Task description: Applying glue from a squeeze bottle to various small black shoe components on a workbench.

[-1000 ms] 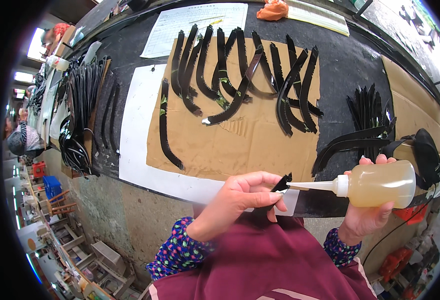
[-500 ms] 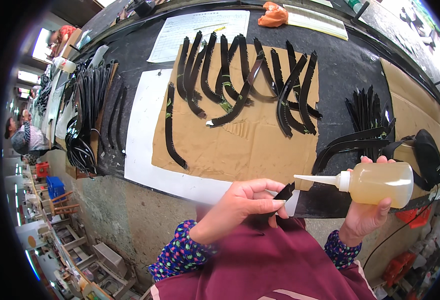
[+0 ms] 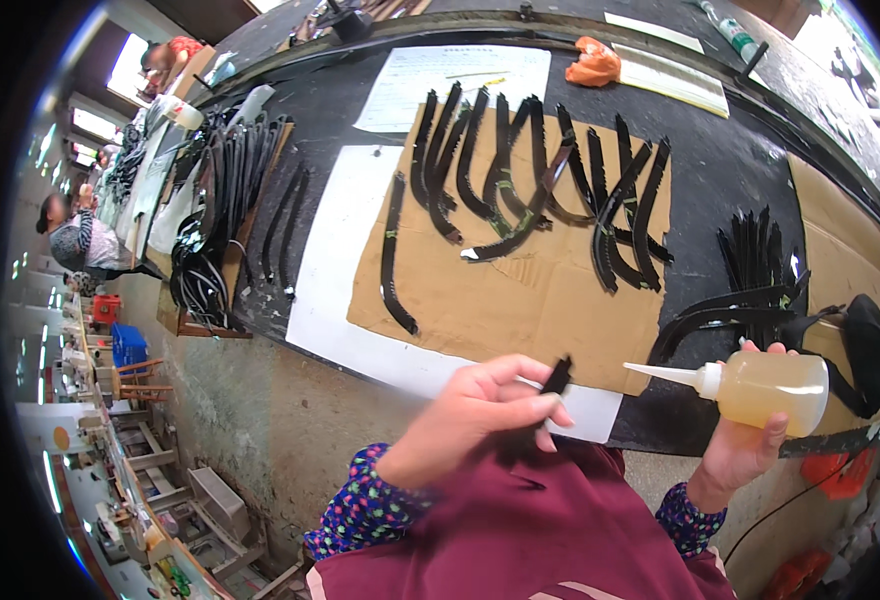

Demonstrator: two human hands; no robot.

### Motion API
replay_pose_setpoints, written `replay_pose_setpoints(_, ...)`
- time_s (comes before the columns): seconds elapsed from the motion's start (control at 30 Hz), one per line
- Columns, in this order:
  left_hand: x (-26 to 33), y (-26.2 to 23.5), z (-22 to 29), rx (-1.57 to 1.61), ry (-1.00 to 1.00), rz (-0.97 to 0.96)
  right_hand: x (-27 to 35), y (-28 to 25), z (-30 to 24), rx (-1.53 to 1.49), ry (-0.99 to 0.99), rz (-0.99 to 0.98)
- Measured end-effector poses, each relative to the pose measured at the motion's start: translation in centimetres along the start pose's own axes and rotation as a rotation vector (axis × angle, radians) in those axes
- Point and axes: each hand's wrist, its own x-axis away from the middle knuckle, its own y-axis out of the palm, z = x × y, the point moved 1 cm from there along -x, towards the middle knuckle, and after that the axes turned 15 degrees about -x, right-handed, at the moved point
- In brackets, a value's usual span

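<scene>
Left hand (image 3: 475, 415) closed around a black strip (image 3: 556, 378); thumb and fingers pinched on it, strip's tip poking up just past the fingertips. Lower run of the strip hidden behind the hand, blurred against the maroon apron (image 3: 520, 530).

Right hand (image 3: 745, 445) wrapped around a squeeze bottle (image 3: 765, 390), clear plastic with yellowish fluid, lying sideways. White nozzle (image 3: 660, 373) aimed toward the left hand, tip near the strip's end but apart from it.

Beyond the left hand: brown cardboard (image 3: 520, 300) on a white sheet (image 3: 335, 270), both on the dark bench (image 3: 730, 180). Curved black strips (image 3: 530, 180) spread in a row on the far half of the cardboard, some overlapping; one lone strip (image 3: 392, 260) off to the left of the row.

Beyond the right hand: a fan of more black strips (image 3: 755, 255), just above the bottle. Right of the bottle, a black strap piece (image 3: 870, 350) on a second cardboard (image 3: 840, 250).

Far left of the left hand: a thick bundle of black strips (image 3: 225, 210) at the bench end. Farther back: a printed paper (image 3: 450, 85), an orange rag (image 3: 595, 65).

Well off to the left, another person (image 3: 75, 240) seated at a distance, small in view.
</scene>
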Motion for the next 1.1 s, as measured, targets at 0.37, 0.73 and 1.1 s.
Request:
replay_pose_setpoints(0.37,-5.6,-14.5,1.4,-0.634,0.332,0.945,-1.7,-3.0,-1.4,-0.165,-0.056,0.105)
replay_pose_setpoints(0.73,-8.1,-1.8,3.7,-1.19,0.498,0.818,-3.9,-5.8,-4.6,-0.152,-0.287,0.194)
replay_pose_setpoints(1.1,-21.7,16.0,-0.6,-1.424,0.983,0.325,-1.0,-7.5,-7.6,-0.207,-0.384,0.198)
